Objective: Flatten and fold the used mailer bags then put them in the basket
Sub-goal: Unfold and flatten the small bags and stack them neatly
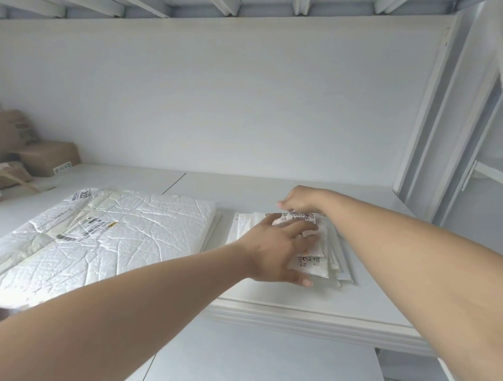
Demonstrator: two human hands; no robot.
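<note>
Both hands on a small mailer bag (pixel 305 246) atop a stack of small bags (pixel 338 269), right side of the white worktop (pixel 296 299). Left hand (pixel 273 247) lies flat, fingers (pixel 306 233) spread and pressing the bag's near half down. Right hand (pixel 301 200) at the far edge, fingers together and pinched on that edge, which looks turned over toward the person; a printed label shows on the raised flap. Reads as mid-fold on this bag, crease not yet pressed flat. The bags beneath lie flat and roughly squared, edges fanned a little at the near right corner; cannot tell whether they are folded or only flattened. Just left of the stack, a large crinkled padded mailer (pixel 109 234) lies spread open and flat, labels up, not folded, with another sheet edge showing under it. Brown parcels (pixel 49 157) at the far left, untouched. No basket in view, so nothing is seen binned. Judgement: early to middle; folding continues, large mailer and all basket loading remain.
</note>
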